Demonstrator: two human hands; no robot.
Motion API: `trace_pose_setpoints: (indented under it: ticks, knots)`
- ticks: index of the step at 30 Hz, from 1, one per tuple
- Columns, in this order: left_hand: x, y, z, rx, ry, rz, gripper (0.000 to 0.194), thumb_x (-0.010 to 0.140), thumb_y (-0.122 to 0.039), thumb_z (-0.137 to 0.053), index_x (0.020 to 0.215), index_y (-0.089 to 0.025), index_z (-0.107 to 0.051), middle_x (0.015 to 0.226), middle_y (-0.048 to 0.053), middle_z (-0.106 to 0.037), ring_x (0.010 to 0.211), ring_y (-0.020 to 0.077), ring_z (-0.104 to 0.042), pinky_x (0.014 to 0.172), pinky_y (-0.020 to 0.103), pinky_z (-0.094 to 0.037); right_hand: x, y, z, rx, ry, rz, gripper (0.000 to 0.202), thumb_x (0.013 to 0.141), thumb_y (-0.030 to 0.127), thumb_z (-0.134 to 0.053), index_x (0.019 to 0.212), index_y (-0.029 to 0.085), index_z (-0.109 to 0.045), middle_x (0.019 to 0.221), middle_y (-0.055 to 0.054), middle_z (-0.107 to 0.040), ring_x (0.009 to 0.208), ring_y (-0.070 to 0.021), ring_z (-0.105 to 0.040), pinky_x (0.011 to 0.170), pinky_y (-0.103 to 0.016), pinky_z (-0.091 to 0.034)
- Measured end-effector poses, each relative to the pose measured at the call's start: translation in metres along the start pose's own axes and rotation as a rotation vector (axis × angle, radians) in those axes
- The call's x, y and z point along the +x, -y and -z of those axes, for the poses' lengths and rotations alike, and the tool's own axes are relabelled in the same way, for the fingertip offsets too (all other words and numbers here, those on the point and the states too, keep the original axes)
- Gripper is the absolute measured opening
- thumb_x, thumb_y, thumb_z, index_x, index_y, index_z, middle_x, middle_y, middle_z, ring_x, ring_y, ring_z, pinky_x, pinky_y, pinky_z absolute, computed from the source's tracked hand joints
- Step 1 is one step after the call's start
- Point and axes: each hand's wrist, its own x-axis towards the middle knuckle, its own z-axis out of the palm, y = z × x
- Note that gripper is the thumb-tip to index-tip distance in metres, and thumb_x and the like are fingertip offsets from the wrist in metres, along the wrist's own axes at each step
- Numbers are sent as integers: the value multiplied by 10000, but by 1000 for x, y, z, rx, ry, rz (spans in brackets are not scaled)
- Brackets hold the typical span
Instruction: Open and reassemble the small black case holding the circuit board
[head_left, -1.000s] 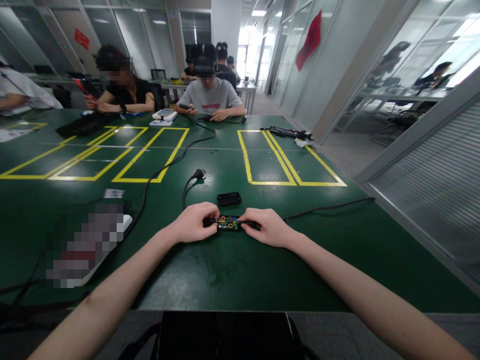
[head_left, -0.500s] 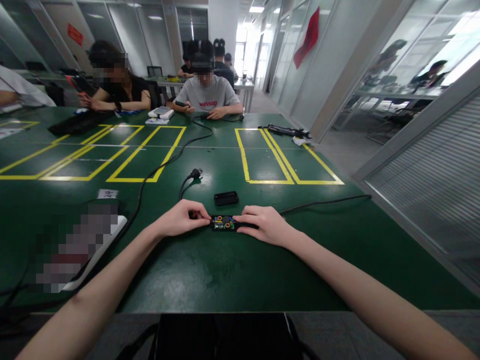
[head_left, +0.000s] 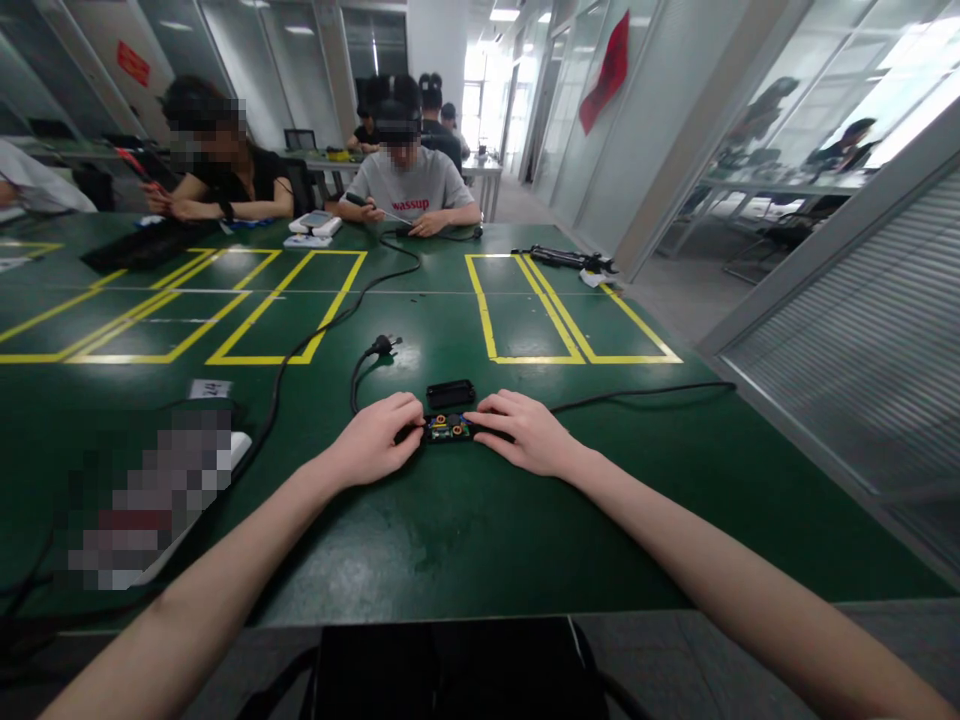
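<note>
A small circuit board (head_left: 448, 428) with copper coils lies in a black casing on the green table, between my two hands. My left hand (head_left: 386, 435) is closed at the board's left end, thumb and fingers gripping there. At the right end, my right hand (head_left: 521, 432) is closed with its fingertips on the board and the black cable beside it; its palm is hidden. Just beyond the board rests a black casing half (head_left: 451, 393), hollow side up. A black power plug (head_left: 384, 346) on a curved cord lies past my left hand.
A pixelated device with a white edge (head_left: 238, 445) lies at left, near a label marked 24 (head_left: 211, 389). A black cable (head_left: 645, 394) runs right. Yellow tape outlines (head_left: 537, 360) mark the table (head_left: 465, 540). Across it, a person in grey (head_left: 411, 180) handles a tool.
The circuit board has moved slightly away from me, nearer the black casing half. My left hand has turned, with more fingers curled around the board's left end.
</note>
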Motion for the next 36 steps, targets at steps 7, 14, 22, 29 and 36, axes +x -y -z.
trace_pose_setpoints:
  ticks: [7,14,22,29,36]
  knots:
    - [3,-1,-6,42,-104,86,331,954,-434,-583,1175,-193,-634,1296,133,-679,1221,302,-625,1059,485,-495,-3,-12,-3,166,-128,-197,374,1039,354,-540,1376,249,-664,1316,-130,-661,1222,-275,-636,1035,-496,-555]
    - [5,5,-15,185,28,158,712,868,-638,-679,1438,-222,-589,1552,161,-545,1448,361,-484,1178,576,-376,-1,-13,-13,74,72,-253,471,1030,444,-561,1457,249,-606,1527,-147,-568,1432,-336,-502,1166,-613,-426]
    - [6,6,-10,133,-65,96,562,806,-535,-787,1256,-205,-716,1359,128,-705,1252,331,-654,1126,520,-470,0,-10,-6,134,54,-169,341,1037,325,-554,1332,237,-703,1455,-146,-620,1353,-292,-585,1119,-541,-494]
    - [4,7,-10,-76,-113,101,668,791,-475,-810,1371,-205,-616,1369,123,-665,1207,307,-671,1050,472,-564,-2,-11,-6,159,-8,-102,386,1025,284,-552,1394,213,-642,1451,-179,-590,1333,-303,-585,1093,-585,-507]
    - [3,2,-11,-234,-132,81,655,794,-355,-811,1392,-208,-587,1344,122,-606,1085,264,-675,933,441,-615,-3,-9,-7,268,-8,-114,438,1021,276,-553,1454,216,-582,1521,-180,-522,1299,-276,-625,1103,-534,-530]
